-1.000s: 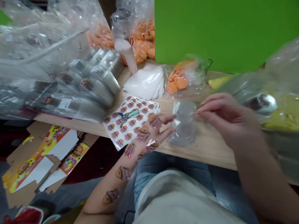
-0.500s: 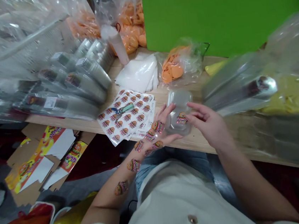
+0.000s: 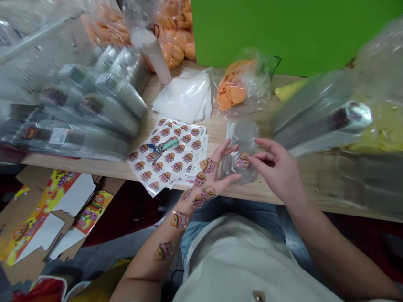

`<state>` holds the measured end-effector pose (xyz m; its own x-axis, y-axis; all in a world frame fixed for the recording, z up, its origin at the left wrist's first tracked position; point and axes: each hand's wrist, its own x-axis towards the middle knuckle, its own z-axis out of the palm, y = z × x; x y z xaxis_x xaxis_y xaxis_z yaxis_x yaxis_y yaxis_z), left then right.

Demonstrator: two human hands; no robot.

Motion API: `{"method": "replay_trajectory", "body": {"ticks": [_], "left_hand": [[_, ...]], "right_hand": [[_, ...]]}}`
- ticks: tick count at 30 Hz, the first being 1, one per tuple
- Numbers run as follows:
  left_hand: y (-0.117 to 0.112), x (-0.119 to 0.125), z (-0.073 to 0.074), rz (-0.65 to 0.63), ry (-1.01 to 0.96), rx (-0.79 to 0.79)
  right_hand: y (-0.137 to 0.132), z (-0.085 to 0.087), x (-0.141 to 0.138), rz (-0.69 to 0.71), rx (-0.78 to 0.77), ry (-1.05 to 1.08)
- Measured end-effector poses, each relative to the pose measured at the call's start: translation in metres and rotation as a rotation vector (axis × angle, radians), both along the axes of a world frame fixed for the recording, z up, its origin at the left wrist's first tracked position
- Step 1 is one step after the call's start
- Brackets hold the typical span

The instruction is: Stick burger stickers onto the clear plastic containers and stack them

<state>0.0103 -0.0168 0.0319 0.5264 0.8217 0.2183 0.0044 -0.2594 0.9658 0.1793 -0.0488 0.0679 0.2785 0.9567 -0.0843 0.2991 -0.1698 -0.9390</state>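
Here, mid-frame, the burger sticker (image 3: pixel 243 160) is over the clear box (image 3: pixel 246 131), which looks longest up and down. The sticker is just left of the right hand (image 3: pixel 281 169), the nearer one; I can't tell if it's pinching. The left hand (image 3: pixel 219 174) spreads wide.

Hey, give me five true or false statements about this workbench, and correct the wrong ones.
1. Burger stickers dot the left hand and forearm. True.
2. The right hand has its fingertips at a single sticker over the clear container. True.
3. The green-handled tool lies on bare wood. False: it lies on a sticker sheet.
4. The bag of orange pieces is nearer the person than the clear container. False: it lies beyond it.
5. Printed cardboard lies at the left, off the tabletop. True.
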Motion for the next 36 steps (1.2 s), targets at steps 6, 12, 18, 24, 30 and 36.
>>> {"method": "replay_trajectory", "body": {"ticks": [6,12,18,24,30,36], "left_hand": [[0.003,0.003,-0.004,-0.011,-0.102,-0.094],[0.002,0.002,0.002,0.033,-0.033,-0.088],[0.002,0.003,0.012,0.071,0.049,-0.055],[0.005,0.003,-0.001,0.039,-0.020,-0.054],[0.007,-0.003,-0.006,-0.004,0.065,0.117],[0.006,-0.003,0.001,0.000,0.034,0.075]], "right_hand": [[-0.001,0.003,-0.001,-0.007,-0.020,0.044],[-0.001,0.000,-0.003,-0.004,-0.002,-0.023],[0.000,0.001,-0.004,0.004,0.004,-0.035],[0.001,0.005,-0.002,-0.003,-0.058,0.135],[0.001,0.002,0.000,0.017,-0.075,0.205],[0.000,0.003,-0.005,-0.010,-0.006,0.048]]}}
